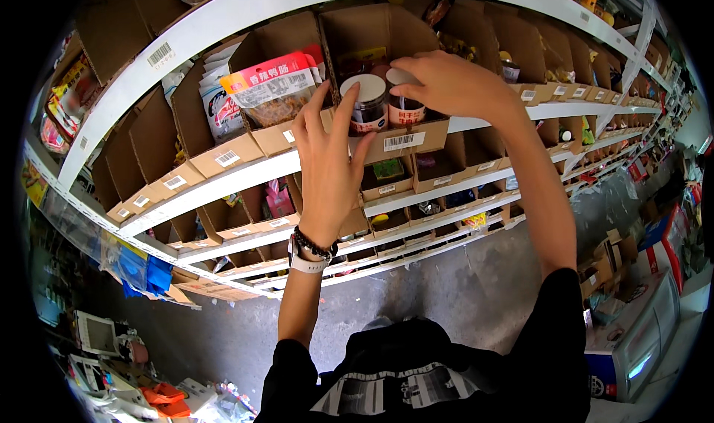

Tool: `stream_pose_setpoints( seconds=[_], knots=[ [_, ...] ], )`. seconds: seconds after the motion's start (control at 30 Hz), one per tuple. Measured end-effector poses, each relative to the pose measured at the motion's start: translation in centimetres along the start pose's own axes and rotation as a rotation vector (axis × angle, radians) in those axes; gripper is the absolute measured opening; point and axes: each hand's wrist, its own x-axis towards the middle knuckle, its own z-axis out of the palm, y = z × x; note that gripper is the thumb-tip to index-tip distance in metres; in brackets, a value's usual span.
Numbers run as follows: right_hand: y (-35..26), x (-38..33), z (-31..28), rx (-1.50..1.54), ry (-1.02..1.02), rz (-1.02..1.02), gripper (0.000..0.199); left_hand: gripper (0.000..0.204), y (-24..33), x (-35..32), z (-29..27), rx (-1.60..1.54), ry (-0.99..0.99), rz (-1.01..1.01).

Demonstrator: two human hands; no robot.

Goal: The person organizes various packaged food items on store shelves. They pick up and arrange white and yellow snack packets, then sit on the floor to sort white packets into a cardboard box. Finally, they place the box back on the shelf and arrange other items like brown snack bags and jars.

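Two round jars with pale lids and red-and-white labels stand side by side at the front of a cardboard bin. My left hand (pixel 327 152) is at the left jar (pixel 368 112), its fingers spread. The index finger lies along that jar's left side and the thumb is low in front of it; I cannot tell whether they touch it. My right hand (pixel 450 85) reaches over the right jar (pixel 404 109), thumb across its upper front and fingers curled over its lid. The far fingertips are partly hidden. Behind the jars lies a yellow packet (pixel 364 57).
The bin (pixel 405 137) sits on a white metal shelf (pixel 245 176) in a row of cardboard bins. Left of it are a red-topped snack pouch (pixel 271 85) and white bags (pixel 218 103). More stocked tiers run below. Boxes (pixel 632 334) stand on the floor at right.
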Motion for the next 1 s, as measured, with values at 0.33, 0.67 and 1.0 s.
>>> stream_pose_setpoints(
  seconds=[0.33, 0.67, 1.0],
  knots=[
    [-0.4, 1.7, -2.3, 0.004, -0.071, 0.049, 0.036, 0.064, -0.6, 0.1, -0.1, -0.254, -0.085, -0.116],
    [0.9, 11.8, -0.3, -0.278, -0.494, 0.056, 0.048, 0.061, -0.7, 0.0, 0.4, -0.237, -0.091, -0.100],
    [3.2, 15.5, 6.7, -0.444, -0.729, 0.094, 0.054, 0.066, -1.6, 0.0, 0.4, -0.226, -0.090, -0.096]
  ],
)
